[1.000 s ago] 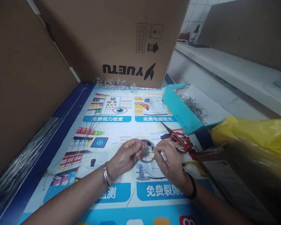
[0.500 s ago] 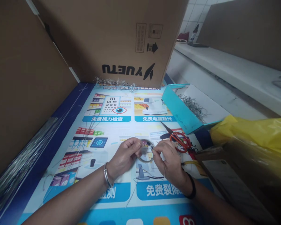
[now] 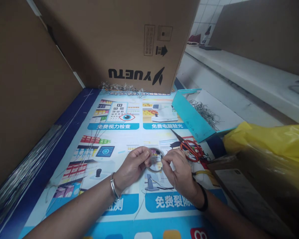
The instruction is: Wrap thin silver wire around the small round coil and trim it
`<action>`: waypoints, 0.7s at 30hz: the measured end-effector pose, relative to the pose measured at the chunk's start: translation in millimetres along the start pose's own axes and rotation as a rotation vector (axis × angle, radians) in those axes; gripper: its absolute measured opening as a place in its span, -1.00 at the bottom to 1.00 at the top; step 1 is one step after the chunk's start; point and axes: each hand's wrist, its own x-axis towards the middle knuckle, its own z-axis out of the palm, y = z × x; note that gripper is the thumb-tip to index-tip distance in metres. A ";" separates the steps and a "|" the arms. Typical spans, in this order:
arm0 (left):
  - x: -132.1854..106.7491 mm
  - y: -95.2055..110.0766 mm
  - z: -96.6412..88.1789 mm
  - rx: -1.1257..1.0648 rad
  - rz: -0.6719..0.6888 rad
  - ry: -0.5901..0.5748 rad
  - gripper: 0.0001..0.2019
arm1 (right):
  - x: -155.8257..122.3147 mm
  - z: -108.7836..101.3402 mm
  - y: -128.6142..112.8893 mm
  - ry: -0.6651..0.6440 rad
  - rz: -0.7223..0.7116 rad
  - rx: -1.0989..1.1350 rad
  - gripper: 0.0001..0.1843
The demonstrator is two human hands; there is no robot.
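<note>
In the middle of the head view, a thin grey ring of wire or cord [image 3: 154, 171] is held up between both hands. My left hand [image 3: 136, 162] pinches its left side between thumb and fingers. On the other side, my right hand [image 3: 179, 171] is closed with its fingertips at the ring's right edge. A fine strand seems to cross the ring, but what exactly the right fingertips grip is too small to tell. Below the hands, a loose thin strand [image 3: 139, 208] trails over the printed sheet. Scissors with red handles [image 3: 191, 150] lie just beyond my right hand.
A turquoise box [image 3: 193, 121] holds tangled silvery wires [image 3: 205, 114]. Large cardboard panels [image 3: 124, 39] stand behind and to the left. Long silvery strands [image 3: 32, 166] lie at left, and clear scraps [image 3: 122, 87] lie at the back. Yellow plastic [image 3: 266, 139] covers the right side.
</note>
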 end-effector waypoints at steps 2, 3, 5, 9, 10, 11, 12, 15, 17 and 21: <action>-0.1 0.0 -0.4 -0.001 -0.001 0.003 -0.76 | -0.2 0.4 0.0 0.000 0.004 -0.004 -0.85; -0.2 0.1 -0.5 -0.001 -0.002 0.006 -0.76 | -0.3 0.7 0.0 -0.001 0.006 -0.006 -0.85; -0.4 0.6 -0.7 -0.005 -0.006 0.007 -0.77 | -0.4 1.1 0.0 0.001 0.011 -0.008 -0.85; -0.2 1.3 -0.1 -0.022 -0.022 0.004 -0.76 | 0.3 1.4 -0.4 0.011 0.016 -0.007 -0.85; 0.0 1.2 0.0 -0.028 -0.025 0.002 -0.75 | 0.6 1.3 -0.4 0.009 0.017 -0.007 -0.85; 0.1 1.0 0.1 -0.033 -0.026 -0.002 -0.75 | 0.8 1.2 -0.5 0.007 0.018 -0.007 -0.85; 0.2 0.8 0.1 -0.039 -0.026 -0.006 -0.75 | 0.9 1.1 -0.4 0.005 0.017 -0.007 -0.85; 0.4 0.3 -0.2 -0.048 -0.039 -0.017 -0.76 | 0.6 0.8 0.0 0.003 0.017 -0.005 -0.84; 0.4 0.2 -0.5 -0.055 -0.050 -0.024 -0.77 | 0.2 0.8 0.4 -0.001 0.021 -0.007 -0.85; 0.1 0.4 -1.0 -0.077 -0.061 -0.035 -0.80 | 0.5 0.8 -0.2 0.000 0.016 -0.005 -0.85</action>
